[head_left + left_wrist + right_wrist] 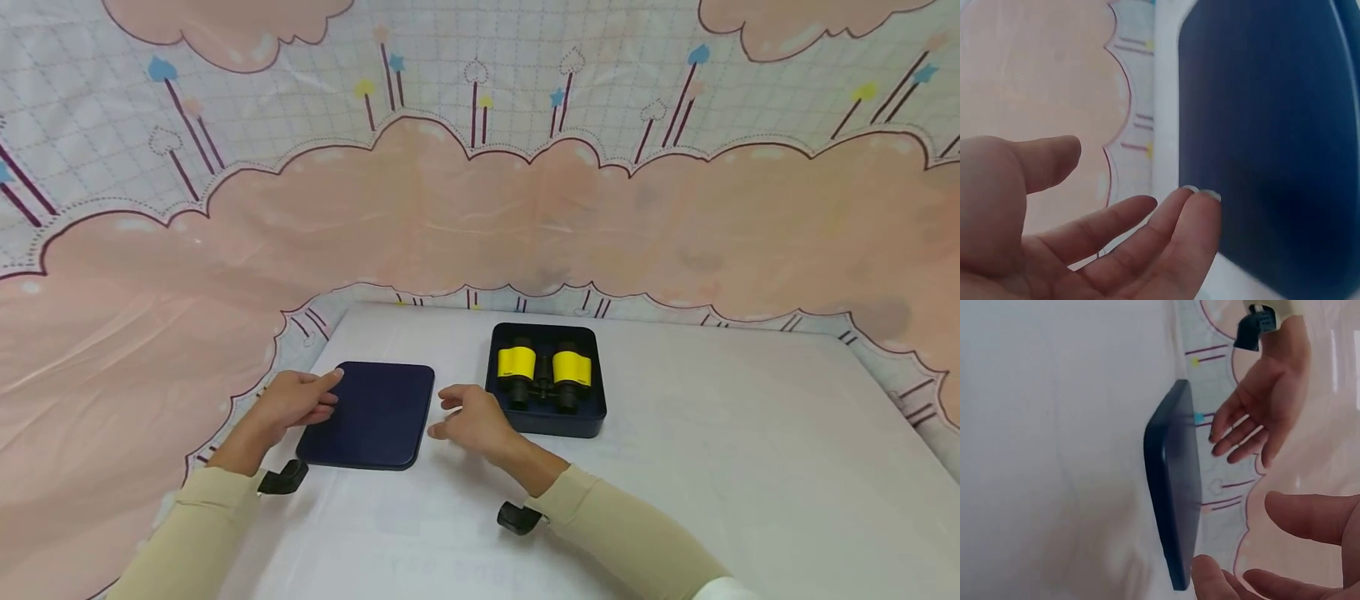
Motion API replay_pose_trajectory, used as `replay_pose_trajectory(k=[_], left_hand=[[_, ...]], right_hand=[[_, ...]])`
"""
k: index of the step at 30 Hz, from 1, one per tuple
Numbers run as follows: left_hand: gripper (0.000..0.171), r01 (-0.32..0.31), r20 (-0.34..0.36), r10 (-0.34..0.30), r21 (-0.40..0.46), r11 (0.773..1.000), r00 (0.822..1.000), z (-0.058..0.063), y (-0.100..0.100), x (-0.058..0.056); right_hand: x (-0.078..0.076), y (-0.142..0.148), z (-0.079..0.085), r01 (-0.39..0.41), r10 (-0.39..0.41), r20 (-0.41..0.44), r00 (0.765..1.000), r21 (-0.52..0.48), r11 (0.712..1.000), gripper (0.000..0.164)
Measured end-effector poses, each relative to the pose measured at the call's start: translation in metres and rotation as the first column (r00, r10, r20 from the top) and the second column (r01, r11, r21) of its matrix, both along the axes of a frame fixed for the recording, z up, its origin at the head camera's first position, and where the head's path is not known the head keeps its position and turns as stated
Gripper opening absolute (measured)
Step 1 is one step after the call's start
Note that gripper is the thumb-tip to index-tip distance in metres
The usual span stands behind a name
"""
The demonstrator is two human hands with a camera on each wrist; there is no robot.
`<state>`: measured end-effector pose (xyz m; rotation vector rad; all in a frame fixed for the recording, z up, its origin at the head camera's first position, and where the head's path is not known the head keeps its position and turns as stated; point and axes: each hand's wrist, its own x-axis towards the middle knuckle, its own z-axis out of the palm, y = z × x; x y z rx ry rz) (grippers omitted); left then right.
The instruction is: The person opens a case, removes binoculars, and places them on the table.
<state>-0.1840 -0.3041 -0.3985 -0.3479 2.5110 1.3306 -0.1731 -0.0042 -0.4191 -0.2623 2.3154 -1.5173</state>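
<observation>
A flat dark blue lid (375,417) with rounded corners lies on the white table. Over its left edge hovers my left hand (296,400), thumb and fingers apart; in the left wrist view the fingers (1197,231) come close to the lid's edge, and whether they touch it I cannot tell. Between the lid and a dark blue box is my right hand (476,421), its fingers loosely bent and holding nothing. Inside the open box (555,425) sits a pair of black and yellow binoculars (543,375), to the right of the lid.
The white table (720,467) stretches to the right of the box. Behind it and along its left side hangs a pink and white patterned cloth (525,225). Each wrist carries a small black camera, one at the left sleeve (285,477).
</observation>
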Motion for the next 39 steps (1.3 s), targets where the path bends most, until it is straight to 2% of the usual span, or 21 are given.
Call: replay_pose_trajectory(k=[7,13,18,25,32,39], left_hand=[[0.070,0.077,-0.052,-0.071,0.115,0.990,0.996,0.007,0.028,-0.001],[0.062,0.118,-0.088,-0.105,0.152,0.981,0.991,0.017,0.058,-0.004],[0.058,0.130,-0.087,-0.115,0.198,0.971,0.990,0.023,0.086,-0.009],[0.052,0.135,-0.059,-0.124,0.257,0.957,0.991,0.019,0.119,-0.019],[0.051,0.144,-0.038,-0.139,0.226,0.964,0.990,0.014,0.150,-0.029],[0.049,0.173,-0.055,-0.165,0.246,0.954,0.985,0.012,0.178,-0.032]], right_hand=[[-0.002,0.020,0.010,0.012,-0.012,-0.007,1.000,-0.012,1.000,0.060],[-0.005,0.038,0.019,0.047,-0.047,-0.028,0.998,-0.002,0.999,0.055],[-0.007,0.057,0.025,0.090,-0.090,-0.051,0.995,0.009,0.996,0.055],[-0.012,0.086,0.028,0.152,-0.151,-0.055,0.987,0.010,0.988,0.055],[-0.013,0.108,0.032,0.193,-0.192,-0.061,0.980,0.009,0.981,0.057],[-0.011,0.126,0.022,0.233,-0.231,-0.071,0.970,0.025,0.972,0.059]])
